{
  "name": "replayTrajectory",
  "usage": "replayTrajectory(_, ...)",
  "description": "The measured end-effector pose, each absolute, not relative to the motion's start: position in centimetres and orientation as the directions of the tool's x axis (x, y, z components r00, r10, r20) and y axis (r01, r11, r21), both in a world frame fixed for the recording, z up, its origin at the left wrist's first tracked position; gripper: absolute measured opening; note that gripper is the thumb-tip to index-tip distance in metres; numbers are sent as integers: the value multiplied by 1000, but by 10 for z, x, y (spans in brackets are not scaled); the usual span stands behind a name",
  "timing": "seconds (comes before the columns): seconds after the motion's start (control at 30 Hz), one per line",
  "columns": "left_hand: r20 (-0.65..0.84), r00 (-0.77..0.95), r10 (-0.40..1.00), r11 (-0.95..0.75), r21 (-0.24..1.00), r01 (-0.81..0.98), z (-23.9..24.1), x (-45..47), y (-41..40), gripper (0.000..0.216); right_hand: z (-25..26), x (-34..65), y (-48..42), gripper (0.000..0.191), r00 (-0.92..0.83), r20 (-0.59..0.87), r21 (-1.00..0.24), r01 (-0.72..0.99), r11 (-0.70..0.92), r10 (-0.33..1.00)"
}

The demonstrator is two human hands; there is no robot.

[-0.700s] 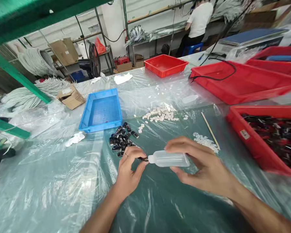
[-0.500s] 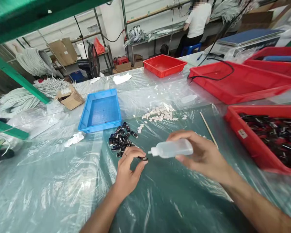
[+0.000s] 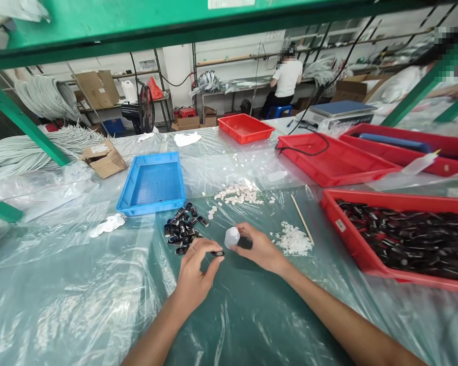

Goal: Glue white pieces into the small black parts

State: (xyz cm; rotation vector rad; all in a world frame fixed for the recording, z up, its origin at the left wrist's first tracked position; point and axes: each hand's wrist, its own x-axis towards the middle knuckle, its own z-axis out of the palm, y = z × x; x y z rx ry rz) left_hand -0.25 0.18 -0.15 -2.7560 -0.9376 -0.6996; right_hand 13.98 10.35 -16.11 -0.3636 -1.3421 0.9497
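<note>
Between thumb and fingertips, my left hand (image 3: 199, 264) pinches a small black part (image 3: 218, 253) with a pale face. My right hand (image 3: 260, 247) is closed around a translucent squeeze bottle (image 3: 232, 238), whose rounded bottom faces me; its nozzle is hidden. The bottle is just right of and above the black part, apart from it. A heap of similar black parts (image 3: 181, 229) lies behind my left hand. Farther back, small off-white pieces (image 3: 239, 194) are scattered, and a pile of white pieces (image 3: 294, 239) lies right of my right hand.
A blue tray (image 3: 152, 207) stands at the left. On the right, a red bin (image 3: 334, 239) holds many black parts, with a red tray (image 3: 328, 178) behind it. A thin stick (image 3: 302, 219) lies beside the white pile. A green beam (image 3: 137, 30) crosses overhead. Another person (image 3: 288, 76) sits far back.
The squeeze bottle has turned from lying sideways, nozzle leftward, to showing its bottom to me. My right hand has moved left, uncovering the white pile. The view has tilted and shifted right.
</note>
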Motion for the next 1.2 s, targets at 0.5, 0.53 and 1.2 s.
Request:
replayTrajectory(0.5,540,562,627,-675,16,737,7,-17,14,11,-119,155,234,21,233,504,-849,309,428,832)
replayTrajectory(0.53,538,552,637,-665,22,747,6,-18,15,12,-116,152,235,20,241,496,-848,341,406,834)
replayTrajectory(1.2,393,631,669,-708,79,701,-13,-5,5,10,-120,153,51,12,89,853,-451,-368,813,514)
